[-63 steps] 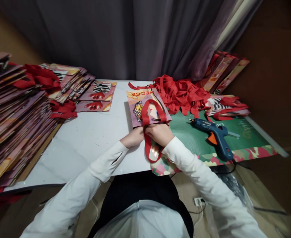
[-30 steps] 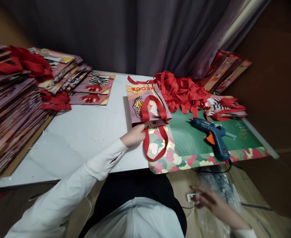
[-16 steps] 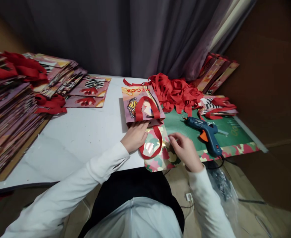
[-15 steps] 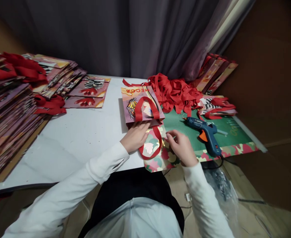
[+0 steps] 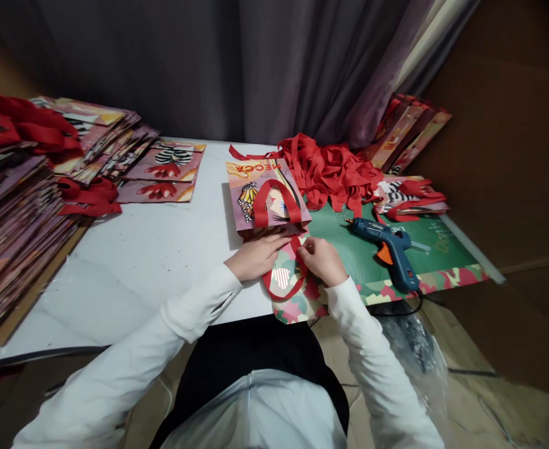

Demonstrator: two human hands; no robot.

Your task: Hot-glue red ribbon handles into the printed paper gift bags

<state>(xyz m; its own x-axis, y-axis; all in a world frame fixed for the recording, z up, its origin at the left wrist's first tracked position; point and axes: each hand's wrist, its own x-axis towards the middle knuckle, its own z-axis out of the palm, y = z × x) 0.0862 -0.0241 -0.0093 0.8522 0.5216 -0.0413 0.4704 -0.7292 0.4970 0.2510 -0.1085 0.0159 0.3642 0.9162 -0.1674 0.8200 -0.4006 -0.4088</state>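
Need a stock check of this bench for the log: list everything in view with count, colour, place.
Centre bag: 1, pink-yellow, mid-table
Ribbon heap: 1, red, right of bag
Glue gun: 1, blue, orange trigger, on board
Board: 1, green, camouflage edge, table's right
Right-hand bundle: 1, striped print, red ribbon, board's far edge
Upright bags: several, pink-red, back right
Stacked bags: too many to count, pink-purple, left
Ribbon bunches: 2, red, on left stacks
Table: 1, white, beneath
Curtain: grey, behind
Plastic wrap: clear, floor right
Left hand: 1, bare, at bag's mouth
Right hand: 1, bare, at ribbon loop
Sleeves: 2, white, front
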